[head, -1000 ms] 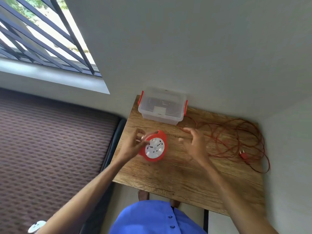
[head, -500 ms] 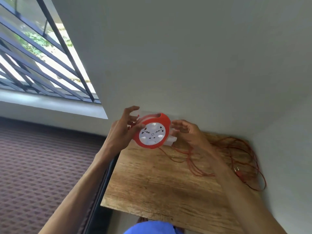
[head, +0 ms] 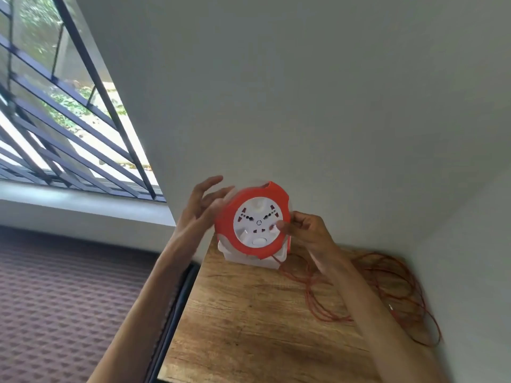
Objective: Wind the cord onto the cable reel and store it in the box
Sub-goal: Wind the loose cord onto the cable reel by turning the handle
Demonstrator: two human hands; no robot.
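- Cable reel (head: 255, 221) is being held up off the table (head: 249, 313), socket face toward cam; prob. so both hands can turn it for winding.
- Left hand (head: 199, 211) is cupping reel's left rim, fingers spread, loose.
- Right hand (head: 307, 230) is pinching right rim, thumb on white face.
- Cord (head: 387, 297) is lying loose on table at right, one strand running up to reel.
- Box (head: 250, 258) is sitting far behind reel, mostly hidden; lid state n/a.
- Cord plug not made out.
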